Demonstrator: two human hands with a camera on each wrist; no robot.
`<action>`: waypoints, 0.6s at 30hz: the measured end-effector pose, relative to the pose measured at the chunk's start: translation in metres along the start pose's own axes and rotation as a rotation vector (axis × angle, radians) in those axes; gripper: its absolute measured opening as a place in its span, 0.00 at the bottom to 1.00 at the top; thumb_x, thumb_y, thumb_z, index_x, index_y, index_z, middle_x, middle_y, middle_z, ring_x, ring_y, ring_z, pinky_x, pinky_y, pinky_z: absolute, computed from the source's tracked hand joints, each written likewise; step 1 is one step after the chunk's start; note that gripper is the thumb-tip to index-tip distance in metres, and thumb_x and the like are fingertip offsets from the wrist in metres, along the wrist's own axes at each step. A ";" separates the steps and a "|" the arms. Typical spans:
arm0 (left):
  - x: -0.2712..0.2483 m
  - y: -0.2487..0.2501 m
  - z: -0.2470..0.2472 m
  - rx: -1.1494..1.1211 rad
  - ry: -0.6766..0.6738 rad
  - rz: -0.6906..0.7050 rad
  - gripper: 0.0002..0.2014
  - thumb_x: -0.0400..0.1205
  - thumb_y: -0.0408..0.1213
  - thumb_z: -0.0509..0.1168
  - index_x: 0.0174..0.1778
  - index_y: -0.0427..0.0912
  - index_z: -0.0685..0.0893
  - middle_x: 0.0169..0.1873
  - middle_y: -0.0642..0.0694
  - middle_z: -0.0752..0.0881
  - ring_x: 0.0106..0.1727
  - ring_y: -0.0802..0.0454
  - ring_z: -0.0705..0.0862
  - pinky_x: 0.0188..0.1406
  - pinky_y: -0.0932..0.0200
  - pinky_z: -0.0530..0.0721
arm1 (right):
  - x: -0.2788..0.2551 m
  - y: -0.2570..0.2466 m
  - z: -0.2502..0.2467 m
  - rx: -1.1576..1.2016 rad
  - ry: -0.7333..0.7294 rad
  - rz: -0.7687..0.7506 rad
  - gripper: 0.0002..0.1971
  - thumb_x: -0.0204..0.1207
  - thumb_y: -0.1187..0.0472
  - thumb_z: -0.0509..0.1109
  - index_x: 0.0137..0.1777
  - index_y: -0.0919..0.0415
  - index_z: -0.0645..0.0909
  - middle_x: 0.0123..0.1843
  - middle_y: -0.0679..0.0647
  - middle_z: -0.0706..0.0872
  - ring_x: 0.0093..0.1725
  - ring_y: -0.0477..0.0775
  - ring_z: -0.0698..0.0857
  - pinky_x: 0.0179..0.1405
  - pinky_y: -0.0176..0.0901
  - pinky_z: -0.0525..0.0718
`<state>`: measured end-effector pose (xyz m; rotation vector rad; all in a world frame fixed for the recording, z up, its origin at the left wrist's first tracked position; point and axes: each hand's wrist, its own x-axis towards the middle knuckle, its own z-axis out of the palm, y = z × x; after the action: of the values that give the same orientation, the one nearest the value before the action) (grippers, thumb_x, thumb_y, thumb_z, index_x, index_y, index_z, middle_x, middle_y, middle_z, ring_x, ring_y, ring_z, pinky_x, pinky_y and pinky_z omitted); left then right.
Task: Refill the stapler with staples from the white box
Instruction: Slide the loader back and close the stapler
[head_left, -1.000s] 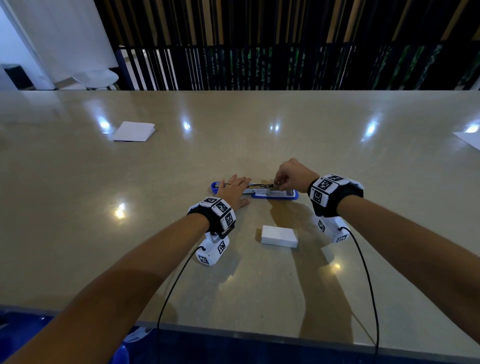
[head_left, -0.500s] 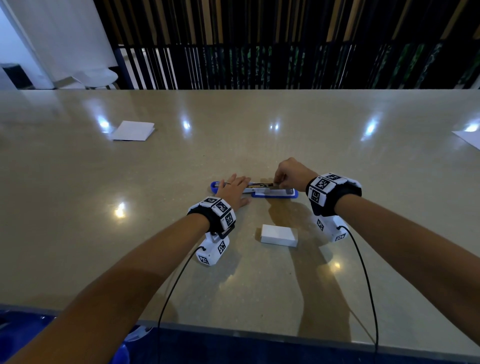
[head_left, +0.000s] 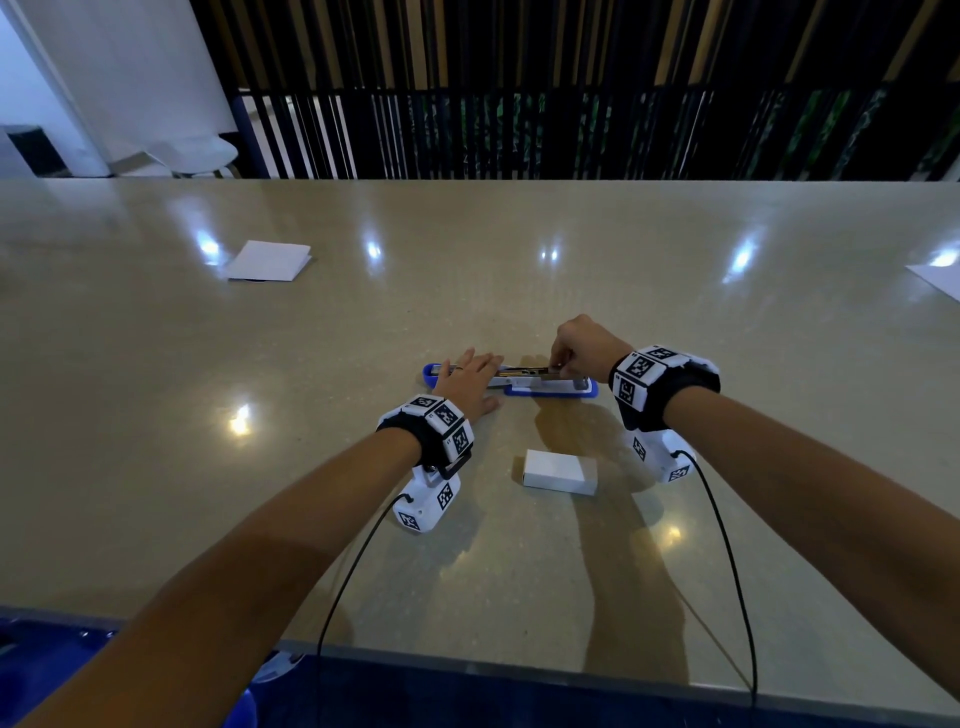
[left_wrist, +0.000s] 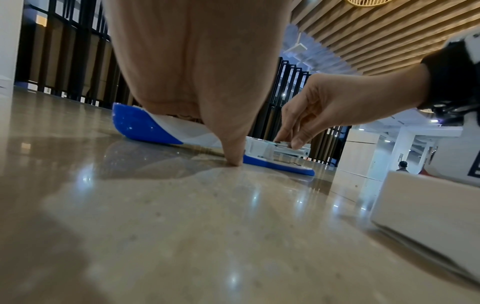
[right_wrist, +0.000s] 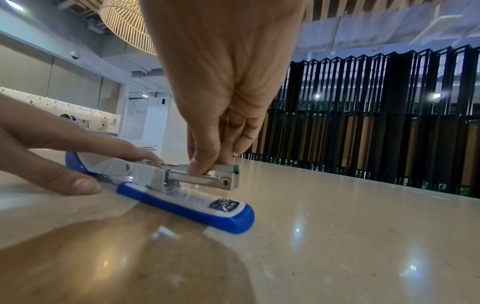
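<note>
A blue and white stapler (head_left: 550, 388) lies opened out flat on the table, its lid (left_wrist: 137, 125) swung back to the left and its metal magazine (right_wrist: 207, 179) facing up. My left hand (head_left: 465, 376) presses flat on the lid with straight fingers, the thumb tip on the table. My right hand (head_left: 563, 366) is curled, its thumb and fingertips pinching the top of the magazine (left_wrist: 288, 142). Whether a staple strip lies under those fingertips is hidden. The white box (head_left: 560, 471) sits closed on the table, nearer to me, between my wrists.
A folded white paper (head_left: 269, 261) lies far left on the beige table (head_left: 675, 291), and another sheet (head_left: 935, 278) shows at the right edge. A dark slatted railing runs behind the table's far edge. Cables hang from both wrist cameras over the near edge.
</note>
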<state>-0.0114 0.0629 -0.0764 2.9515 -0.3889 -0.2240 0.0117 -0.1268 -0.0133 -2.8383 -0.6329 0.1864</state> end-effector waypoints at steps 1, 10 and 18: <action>0.000 0.000 0.000 0.000 -0.002 0.002 0.32 0.86 0.45 0.58 0.84 0.46 0.51 0.84 0.48 0.54 0.86 0.44 0.47 0.82 0.37 0.47 | 0.000 0.000 0.000 0.004 0.008 -0.010 0.09 0.70 0.73 0.73 0.50 0.70 0.89 0.47 0.66 0.91 0.46 0.60 0.89 0.48 0.39 0.84; 0.001 -0.003 -0.001 0.024 -0.034 0.015 0.33 0.86 0.46 0.57 0.84 0.47 0.50 0.85 0.48 0.53 0.86 0.44 0.47 0.82 0.37 0.48 | -0.007 0.004 0.004 -0.009 0.043 -0.009 0.12 0.71 0.73 0.72 0.54 0.69 0.88 0.39 0.57 0.86 0.44 0.56 0.83 0.47 0.36 0.76; 0.006 -0.024 -0.013 0.017 0.005 0.009 0.29 0.83 0.41 0.64 0.79 0.39 0.65 0.75 0.38 0.71 0.74 0.39 0.72 0.74 0.46 0.71 | -0.025 0.034 0.008 0.103 0.117 0.055 0.11 0.71 0.71 0.74 0.53 0.70 0.87 0.51 0.66 0.89 0.45 0.57 0.85 0.47 0.37 0.77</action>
<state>0.0026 0.0857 -0.0686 2.9655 -0.4048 -0.2139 0.0014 -0.1663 -0.0272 -2.7451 -0.5061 0.0602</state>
